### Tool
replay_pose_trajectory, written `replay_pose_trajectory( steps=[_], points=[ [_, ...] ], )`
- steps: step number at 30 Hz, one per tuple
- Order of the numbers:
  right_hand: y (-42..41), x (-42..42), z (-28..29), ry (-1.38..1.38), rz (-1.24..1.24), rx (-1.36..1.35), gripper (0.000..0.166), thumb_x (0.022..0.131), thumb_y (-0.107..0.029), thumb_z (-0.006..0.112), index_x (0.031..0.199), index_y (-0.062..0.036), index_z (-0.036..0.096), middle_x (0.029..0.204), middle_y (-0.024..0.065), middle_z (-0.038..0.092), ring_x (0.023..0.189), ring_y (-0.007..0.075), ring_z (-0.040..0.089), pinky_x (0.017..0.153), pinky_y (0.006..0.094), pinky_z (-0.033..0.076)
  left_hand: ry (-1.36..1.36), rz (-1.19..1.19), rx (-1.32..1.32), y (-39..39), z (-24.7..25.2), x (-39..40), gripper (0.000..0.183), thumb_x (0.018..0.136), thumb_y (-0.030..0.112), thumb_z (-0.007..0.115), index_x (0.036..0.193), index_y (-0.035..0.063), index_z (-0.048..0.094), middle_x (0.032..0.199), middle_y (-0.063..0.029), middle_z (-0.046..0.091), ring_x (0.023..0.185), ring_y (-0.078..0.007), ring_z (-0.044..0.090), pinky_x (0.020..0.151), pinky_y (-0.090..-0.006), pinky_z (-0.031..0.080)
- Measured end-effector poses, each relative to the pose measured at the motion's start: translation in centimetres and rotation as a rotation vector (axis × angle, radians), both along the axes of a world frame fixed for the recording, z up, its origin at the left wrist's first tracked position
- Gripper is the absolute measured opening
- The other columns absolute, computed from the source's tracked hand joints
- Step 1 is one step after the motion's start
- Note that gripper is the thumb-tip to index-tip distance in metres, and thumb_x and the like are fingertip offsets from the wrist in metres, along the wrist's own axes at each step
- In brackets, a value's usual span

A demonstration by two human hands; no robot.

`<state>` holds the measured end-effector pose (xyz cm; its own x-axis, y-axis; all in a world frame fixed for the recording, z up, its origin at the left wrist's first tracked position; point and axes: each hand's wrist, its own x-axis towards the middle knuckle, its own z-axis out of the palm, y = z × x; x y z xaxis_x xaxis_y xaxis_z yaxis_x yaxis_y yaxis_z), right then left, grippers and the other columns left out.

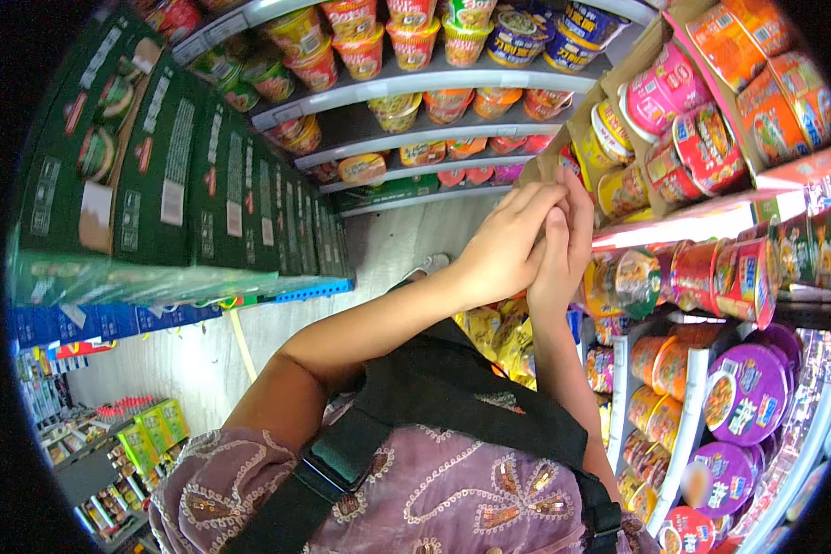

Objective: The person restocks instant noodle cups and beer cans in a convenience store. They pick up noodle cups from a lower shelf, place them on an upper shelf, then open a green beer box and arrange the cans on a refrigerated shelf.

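Observation:
My left hand [509,246] and my right hand [559,266] are pressed together in front of my body, fingers closed. The left one lies across the inner side of the right. No object shows between them, though the palms are hidden. Just beyond the fingertips is an open cardboard carton [546,166]. It holds stacked instant noodle cups, among them a pink cup [665,90] and a red cup [710,149]. Nearest below my right hand are a clear-sided noodle cup [627,280] and yellow packets [505,336].
Dark green cartons [159,159] form a tall stack at left. Ahead, a curved shelf [422,86] carries rows of noodle cups. Large purple noodle bowls [748,395] fill the right-hand shelving. A grey floor [180,374] runs between, with a shoe [433,264] on it.

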<state>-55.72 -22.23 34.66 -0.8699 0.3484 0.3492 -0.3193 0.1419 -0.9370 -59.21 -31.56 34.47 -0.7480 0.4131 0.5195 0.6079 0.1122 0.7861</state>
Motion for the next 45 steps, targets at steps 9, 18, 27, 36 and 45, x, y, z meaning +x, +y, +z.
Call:
replay_pose_trajectory(
  steps=[9, 18, 27, 36, 45],
  points=[
    [-0.7, 8.0, -0.5, 0.039, -0.009, 0.039, 0.041, 0.100, -0.012, 0.046, 0.139, 0.0007, 0.045, 0.134, 0.0138, 0.052, 0.121, 0.0223, 0.052, 0.105, 0.0353, 0.038, -0.016, -0.001, -0.028, -0.9, -0.1, 8.3, 0.047, 0.085, 0.005, 0.060, 0.130, -0.0009, 0.048, 0.116, -0.0206, 0.058, 0.109, -0.0406, 0.056, 0.093, -0.0442, 0.046],
    [-3.5, 10.2, -1.3, 0.091, 0.077, -0.027, 0.040, 0.101, -0.017, 0.046, 0.137, 0.0005, 0.046, 0.129, 0.0120, 0.053, 0.116, 0.0196, 0.052, 0.102, 0.0338, 0.039, 0.030, 0.116, -0.063, -3.8, 0.4, 11.6, 0.043, 0.087, 0.007, 0.059, 0.127, -0.0011, 0.050, 0.115, -0.0218, 0.059, 0.108, -0.0416, 0.057, 0.093, -0.0453, 0.046],
    [-3.1, 11.7, -0.3, 0.093, 0.041, -0.003, 0.038, 0.100, -0.016, 0.045, 0.134, -0.0001, 0.048, 0.128, 0.0122, 0.054, 0.114, 0.0203, 0.053, 0.101, 0.0344, 0.039, 0.036, 0.086, -0.074, -3.3, 1.0, 12.8, 0.040, 0.088, 0.009, 0.058, 0.126, -0.0014, 0.051, 0.115, -0.0219, 0.059, 0.108, -0.0416, 0.056, 0.094, -0.0455, 0.045],
    [-2.4, 11.6, -0.6, 0.081, -0.076, -0.019, 0.036, 0.097, -0.011, 0.045, 0.131, 0.0009, 0.050, 0.127, 0.0129, 0.055, 0.118, 0.0217, 0.051, 0.105, 0.0342, 0.036, 0.041, -0.004, -0.060, -2.3, 2.0, 12.1, 0.038, 0.088, 0.006, 0.055, 0.125, -0.0014, 0.051, 0.113, -0.0228, 0.058, 0.106, -0.0434, 0.055, 0.091, -0.0466, 0.045],
    [-0.6, 10.1, 0.0, 0.052, -0.290, 0.054, 0.034, 0.097, -0.013, 0.047, 0.127, 0.0015, 0.051, 0.121, 0.0135, 0.055, 0.113, 0.0227, 0.052, 0.100, 0.0337, 0.040, -0.076, -0.298, -0.090, -0.6, 2.3, 8.4, 0.047, 0.085, 0.006, 0.060, 0.130, -0.0015, 0.049, 0.125, -0.0233, 0.056, 0.119, -0.0422, 0.052, 0.100, -0.0446, 0.043]
  ],
)
